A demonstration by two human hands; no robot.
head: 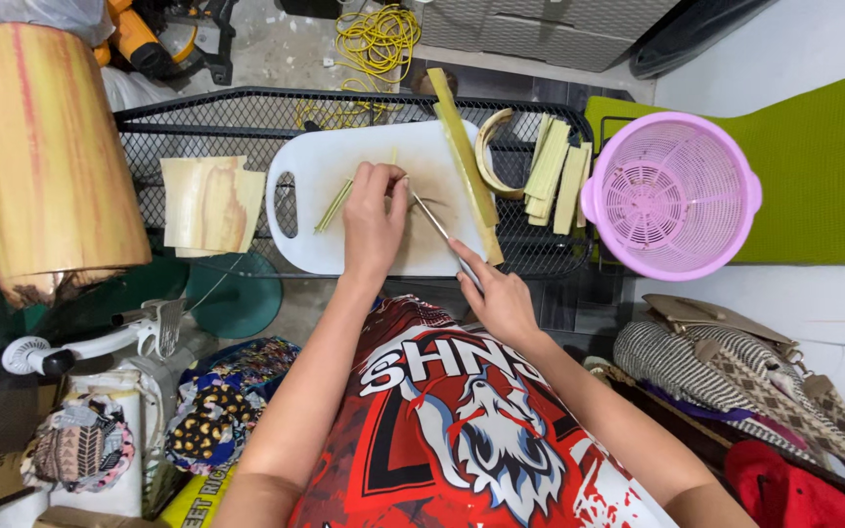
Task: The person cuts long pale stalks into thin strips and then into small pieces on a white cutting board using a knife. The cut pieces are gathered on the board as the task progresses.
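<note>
- Left hand (372,220) presses a thin green strip (334,204) on the white cutting board (315,244).
- Right hand (499,298) grips a knife (432,220), blade by the left fingers.
- Cut strips (555,171) lie on the black mesh rack (198,127), near the pink basket (672,194).

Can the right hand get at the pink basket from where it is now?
Probably yes: the pink basket stands open-topped beside the cutting board, nothing between, but the right hand holds a knife.
</note>
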